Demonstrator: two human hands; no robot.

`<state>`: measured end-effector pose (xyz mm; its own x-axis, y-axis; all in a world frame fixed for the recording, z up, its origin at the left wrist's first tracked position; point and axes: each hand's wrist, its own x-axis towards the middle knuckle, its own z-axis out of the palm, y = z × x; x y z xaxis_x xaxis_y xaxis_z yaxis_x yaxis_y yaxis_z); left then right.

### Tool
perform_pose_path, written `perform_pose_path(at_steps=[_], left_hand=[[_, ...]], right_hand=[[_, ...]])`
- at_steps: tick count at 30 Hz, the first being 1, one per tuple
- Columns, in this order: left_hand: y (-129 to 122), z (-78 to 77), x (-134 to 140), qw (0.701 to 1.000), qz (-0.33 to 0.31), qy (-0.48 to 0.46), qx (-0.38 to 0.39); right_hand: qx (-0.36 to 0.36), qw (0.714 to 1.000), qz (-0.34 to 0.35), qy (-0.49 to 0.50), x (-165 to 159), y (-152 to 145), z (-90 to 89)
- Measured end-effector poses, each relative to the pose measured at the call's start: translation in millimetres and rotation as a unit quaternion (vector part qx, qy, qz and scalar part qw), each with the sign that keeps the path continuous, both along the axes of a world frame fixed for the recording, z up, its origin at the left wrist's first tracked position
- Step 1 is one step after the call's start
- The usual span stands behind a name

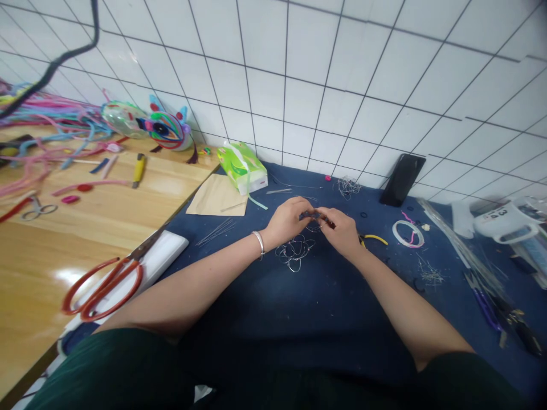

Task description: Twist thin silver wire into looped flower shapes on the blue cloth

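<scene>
My left hand [293, 217], with a silver bangle [258, 245] at its wrist, and my right hand [341, 229] meet over the dark blue mat. Between their fingertips is a thin loop of wire [315, 228], and the fingers of both hands are pinched on it. Its far side is hidden by the fingers. Just below my left hand lies a cluster of bent silver wire loops [294, 250] on the mat. Yellow-handled pliers [376, 238] lie beside my right wrist, partly covered by it.
Large red-handled scissors [106, 287] rest on a white box [171, 250] at left. A green tissue pack [243, 168], brown paper [213, 196] and a phone [402, 179] stand near the tiled wall. Wire scraps [429, 273], a tape roll [408, 234] and purple-handled pliers [486, 307] are on the right.
</scene>
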<state>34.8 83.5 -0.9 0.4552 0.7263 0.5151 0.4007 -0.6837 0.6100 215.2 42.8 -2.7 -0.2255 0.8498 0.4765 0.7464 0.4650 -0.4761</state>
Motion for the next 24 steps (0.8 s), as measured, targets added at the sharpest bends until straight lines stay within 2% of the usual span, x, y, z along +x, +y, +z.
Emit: perform_pose_path(at_steps=[12,24], left_hand=[[-2,4.0,0,0.998,-0.065,-0.007,0.012],[-2,12.7,-8,0.986,-0.138,-0.041,-0.088]], right_hand=[[0.028,0.999,-0.018,-0.031,1,1,-4.0],[0.140,0.989,-0.008,-0.040,8,0,-9.4]])
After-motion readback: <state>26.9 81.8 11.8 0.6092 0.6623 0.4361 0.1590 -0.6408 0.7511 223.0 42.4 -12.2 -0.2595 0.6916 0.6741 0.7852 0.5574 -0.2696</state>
